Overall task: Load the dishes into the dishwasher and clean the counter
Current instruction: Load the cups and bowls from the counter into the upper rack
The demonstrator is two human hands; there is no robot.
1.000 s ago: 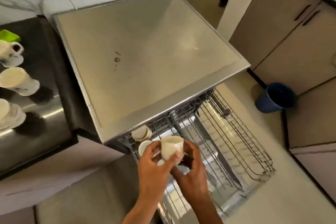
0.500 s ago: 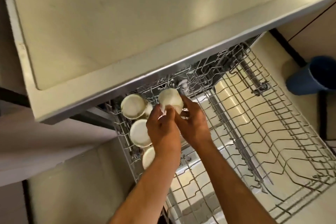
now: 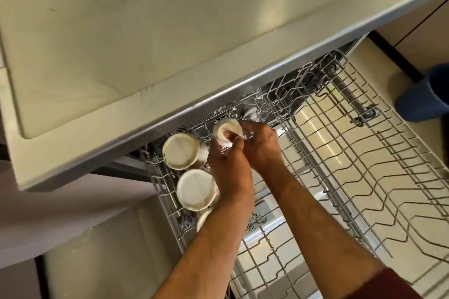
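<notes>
Now both hands, left hand (image 3: pixel 229 167) and right hand (image 3: pixel 261 147), clasp the upturned cup (image 3: pixel 227 132) at the rack's (image 3: pixel 364 177) back-left corner, where catching a prong could tip it against neighbouring cups (image 3: pixel 181 150).

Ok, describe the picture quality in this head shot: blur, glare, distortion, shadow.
Head view: wide-angle bending curves the dishwasher top edge; soft motion blur smears the left border and the blue bin; bright glare patches shine through the wire rack at right; shadow under the overhang darkens the rack's rear; the held cup and both hands, left and right, read fairly sharp.
</notes>
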